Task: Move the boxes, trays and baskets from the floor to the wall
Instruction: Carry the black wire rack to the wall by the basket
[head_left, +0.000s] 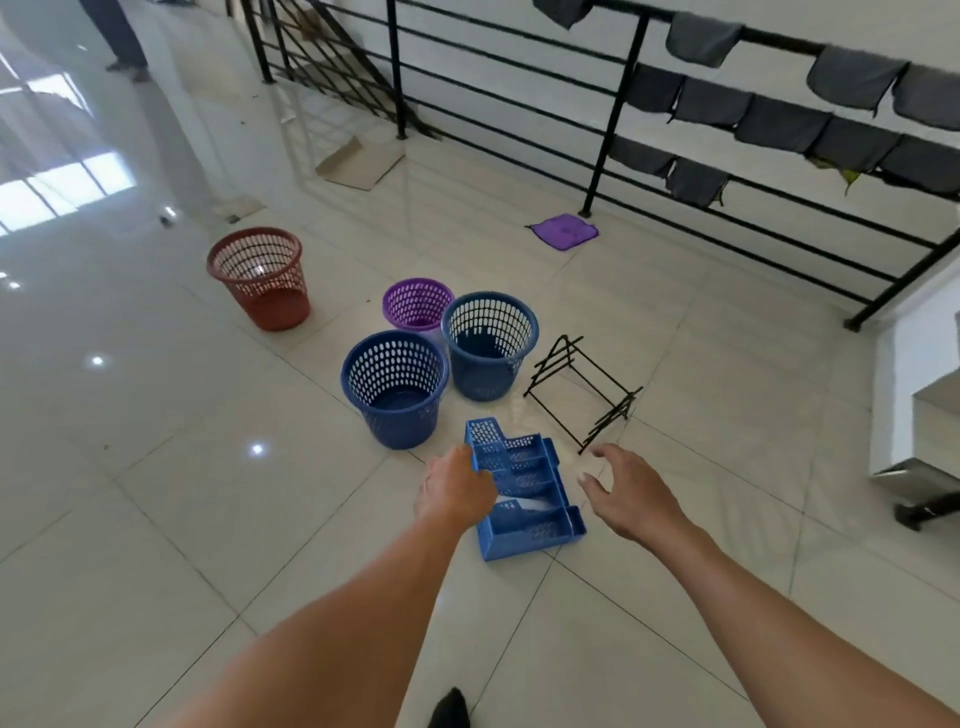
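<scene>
I am reaching down with both arms. Beyond my hands four baskets are standing: nearer blue basket (395, 389), farther blue basket (488, 345), red basket (260, 278), purple basket (415, 304). One blue tray (524, 499) is lying between my hands. My left hand (457, 488) is curling onto its left edge, though I cannot tell if it is gripping. My right hand (623, 493) is hovering beside it, fingers spread.

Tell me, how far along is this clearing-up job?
Barely started, it seems. Done: nothing I can see at a wall. In hand: the left hand is at the edge of the blue tray, the right hand open beside it. Left: the red basket, purple basket, two blue baskets and the black wire rack, all on the floor.
</scene>
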